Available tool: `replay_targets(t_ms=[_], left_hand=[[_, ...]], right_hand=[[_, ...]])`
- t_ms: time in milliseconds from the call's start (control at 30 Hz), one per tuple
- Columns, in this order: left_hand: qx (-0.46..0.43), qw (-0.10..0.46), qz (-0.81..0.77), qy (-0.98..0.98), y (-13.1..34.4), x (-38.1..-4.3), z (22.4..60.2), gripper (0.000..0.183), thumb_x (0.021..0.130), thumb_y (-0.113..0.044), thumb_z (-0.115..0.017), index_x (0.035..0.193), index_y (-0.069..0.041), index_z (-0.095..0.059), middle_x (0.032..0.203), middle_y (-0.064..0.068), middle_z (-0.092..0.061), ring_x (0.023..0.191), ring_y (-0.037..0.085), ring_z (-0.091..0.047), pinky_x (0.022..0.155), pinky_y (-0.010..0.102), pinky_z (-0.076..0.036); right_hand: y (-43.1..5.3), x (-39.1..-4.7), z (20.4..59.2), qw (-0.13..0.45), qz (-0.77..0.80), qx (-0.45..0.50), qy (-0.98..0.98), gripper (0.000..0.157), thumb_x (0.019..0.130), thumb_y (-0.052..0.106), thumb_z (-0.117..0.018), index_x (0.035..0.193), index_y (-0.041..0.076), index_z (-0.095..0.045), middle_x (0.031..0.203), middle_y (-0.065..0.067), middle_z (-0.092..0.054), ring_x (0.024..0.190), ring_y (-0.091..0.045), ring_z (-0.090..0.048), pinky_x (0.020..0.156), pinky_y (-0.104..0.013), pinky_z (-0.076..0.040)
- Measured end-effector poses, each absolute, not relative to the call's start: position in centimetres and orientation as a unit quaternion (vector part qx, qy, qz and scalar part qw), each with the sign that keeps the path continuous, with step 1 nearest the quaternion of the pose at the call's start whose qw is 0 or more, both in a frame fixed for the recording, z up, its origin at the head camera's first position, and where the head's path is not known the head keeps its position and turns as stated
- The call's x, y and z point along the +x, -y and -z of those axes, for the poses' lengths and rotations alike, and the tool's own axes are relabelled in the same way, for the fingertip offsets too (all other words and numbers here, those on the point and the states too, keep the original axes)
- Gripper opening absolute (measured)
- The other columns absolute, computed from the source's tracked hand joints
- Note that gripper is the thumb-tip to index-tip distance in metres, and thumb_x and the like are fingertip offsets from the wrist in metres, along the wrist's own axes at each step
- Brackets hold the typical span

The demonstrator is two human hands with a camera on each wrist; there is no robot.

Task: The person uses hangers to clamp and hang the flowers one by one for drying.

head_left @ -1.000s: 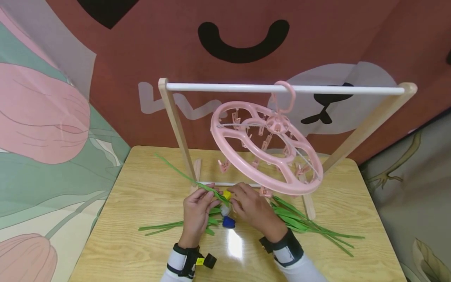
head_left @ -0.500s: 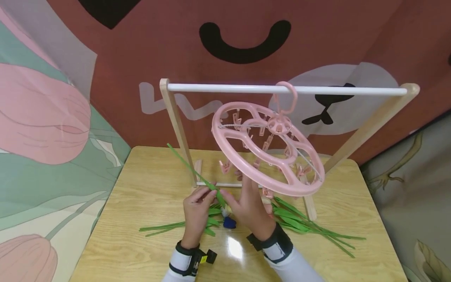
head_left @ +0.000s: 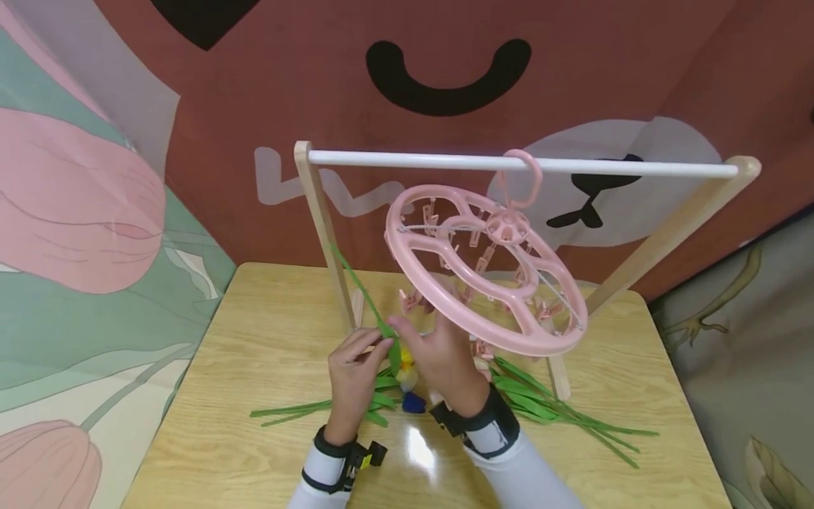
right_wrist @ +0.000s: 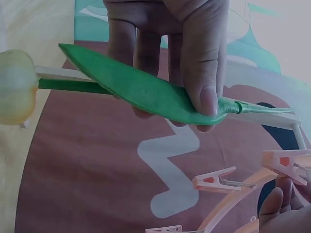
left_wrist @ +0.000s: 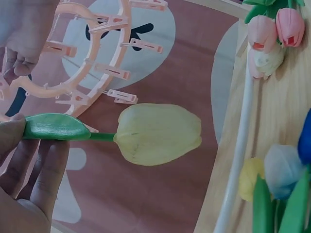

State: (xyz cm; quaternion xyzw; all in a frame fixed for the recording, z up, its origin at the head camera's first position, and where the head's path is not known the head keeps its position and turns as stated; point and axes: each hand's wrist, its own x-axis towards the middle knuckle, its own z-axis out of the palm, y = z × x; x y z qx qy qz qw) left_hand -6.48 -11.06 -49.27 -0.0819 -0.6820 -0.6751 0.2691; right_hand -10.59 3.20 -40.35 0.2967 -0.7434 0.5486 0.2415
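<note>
My left hand (head_left: 356, 375) pinches an artificial tulip by its green leaf (right_wrist: 141, 92), thumb on one side and fingers on the other. The pale yellow bloom (left_wrist: 158, 135) points down toward the table, and the stem's thin end rises away behind. My right hand (head_left: 446, 364) is raised at the near-left rim of a pink round clip hanger (head_left: 458, 311), its thumb spread toward the leaf. Its fingertips are partly hidden behind the rim. In the right wrist view they appear close to a pink clip (right_wrist: 286, 162); no firm grip on it shows.
The hanger hooks on the white rail (head_left: 407, 160) of a wooden-legged stand (head_left: 327, 240). More tulips lie on the table (head_left: 254, 353): a blue one (head_left: 414, 403) with others between my hands, and a green-stemmed bunch (head_left: 540, 403) to the right. Other pink clips (left_wrist: 121, 97) dangle below the ring.
My right hand has left the flowers on the table and risen to the hanger's near-left rim. The tulip in my left hand has swung more upright, its stem end moving right and up.
</note>
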Motion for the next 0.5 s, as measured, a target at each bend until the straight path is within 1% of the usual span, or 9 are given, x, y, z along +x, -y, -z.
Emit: replay_targets(t_ms=[67,167,233,267,367,500], left_hand=[[-0.086,0.268,0.672,0.685,11.0,-6.6,49.0,0.014,0.089,0.008,-0.075,0.103,0.006,-0.078,0.094,0.020,-0.074,0.088,0.006,-0.070,0.068,0.022,-0.064],[-0.091,0.269,0.666,0.690,10.9,-6.8,48.6,0.014,0.089,0.007,-0.075,0.102,0.005,-0.078,0.095,0.020,-0.074,0.088,0.006,-0.070,0.067,0.021,-0.063],[-0.094,0.270,0.663,0.692,10.9,-7.0,48.4,0.014,0.089,0.006,-0.075,0.102,0.006,-0.078,0.095,0.020,-0.075,0.087,0.006,-0.070,0.067,0.022,-0.064],[-0.095,0.270,0.663,0.691,10.8,-7.0,48.3,0.014,0.089,0.006,-0.075,0.102,0.006,-0.078,0.095,0.020,-0.075,0.087,0.006,-0.070,0.067,0.022,-0.064],[-0.098,0.270,0.664,0.690,10.8,-7.2,48.0,0.014,0.090,0.007,-0.075,0.103,0.006,-0.078,0.095,0.021,-0.075,0.088,0.006,-0.070,0.068,0.024,-0.064],[-0.101,0.273,0.667,0.686,10.8,-7.3,47.7,0.015,0.090,0.007,-0.074,0.104,0.006,-0.078,0.095,0.021,-0.074,0.087,0.006,-0.070,0.068,0.023,-0.064]], right_hand=[[-3.3,-10.7,40.0,0.252,-0.546,0.294,0.743,0.049,0.099,0.037,-0.070,0.126,0.002,-0.050,0.102,-0.014,-0.056,0.089,-0.024,-0.052,0.079,-0.035,-0.048],[-3.5,-10.9,39.7,0.263,-0.540,0.289,0.746,0.041,0.093,0.016,-0.078,0.122,0.000,-0.054,0.103,-0.018,-0.058,0.088,-0.022,-0.055,0.076,-0.037,-0.052],[-3.6,-11.0,39.5,0.264,-0.538,0.287,0.748,0.039,0.087,0.004,-0.081,0.118,0.000,-0.057,0.101,-0.018,-0.060,0.086,-0.022,-0.057,0.074,-0.037,-0.055],[-3.7,-11.1,39.4,0.262,-0.538,0.286,0.748,0.041,0.085,0.000,-0.082,0.118,-0.001,-0.057,0.101,-0.017,-0.061,0.085,-0.022,-0.059,0.073,-0.036,-0.056],[-3.7,-11.2,39.2,0.251,-0.551,0.281,0.745,0.042,0.081,-0.003,-0.084,0.115,-0.001,-0.059,0.098,-0.014,-0.064,0.085,-0.022,-0.062,0.076,-0.035,-0.057],[-3.4,-11.3,38.8,0.234,-0.580,0.277,0.729,0.041,0.080,-0.001,-0.086,0.110,0.000,-0.058,0.089,-0.011,-0.063,0.083,-0.021,-0.061,0.080,-0.030,-0.053]])
